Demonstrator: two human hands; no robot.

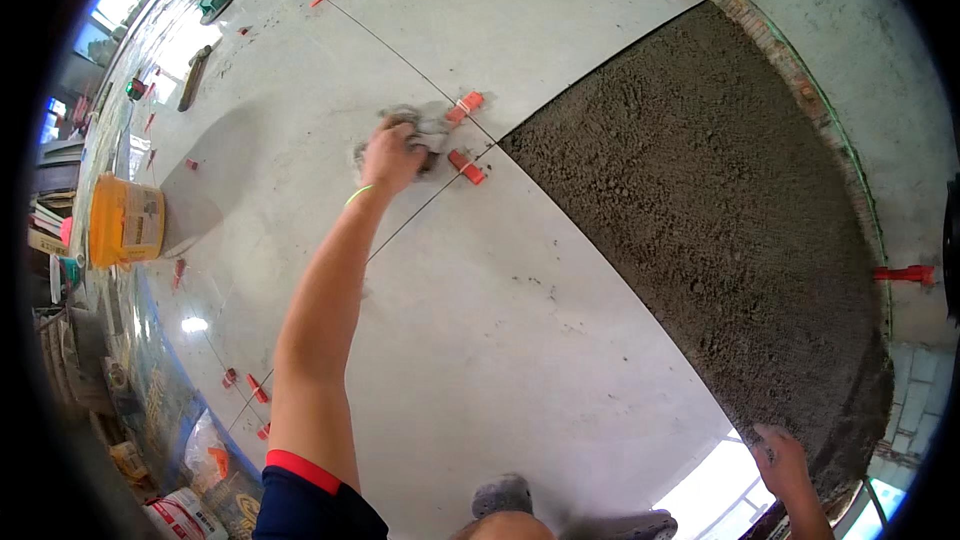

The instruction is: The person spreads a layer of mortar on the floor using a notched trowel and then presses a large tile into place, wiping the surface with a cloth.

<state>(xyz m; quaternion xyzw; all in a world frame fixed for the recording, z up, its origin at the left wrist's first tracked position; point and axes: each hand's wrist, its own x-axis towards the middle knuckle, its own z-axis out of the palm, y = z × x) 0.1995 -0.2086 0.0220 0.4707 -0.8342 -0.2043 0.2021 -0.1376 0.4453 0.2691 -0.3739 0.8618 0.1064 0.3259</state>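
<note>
My left hand (388,157) is closed on a crumpled grey rag (432,132), pressed to the pale floor tile (330,110) and slightly blurred. Close beside it, two red tile-leveling wedges (466,108) (467,168) sit over the joints near where the tile corners meet. My right hand (783,462) is low at the right, by the edge between the glossy near tile (520,340) and the dark mortar bed (710,210). Its fingers are partly spread, with nothing visible in them.
A yellow bucket (127,222) stands on the tiles at the left. A hammer-like tool (195,78) and a green suction cup (214,7) lie farther off. More red wedges (257,388) dot the joints. A brick-edged wall (800,70) bounds the mortar. My shoe (502,496) rests on the near tile.
</note>
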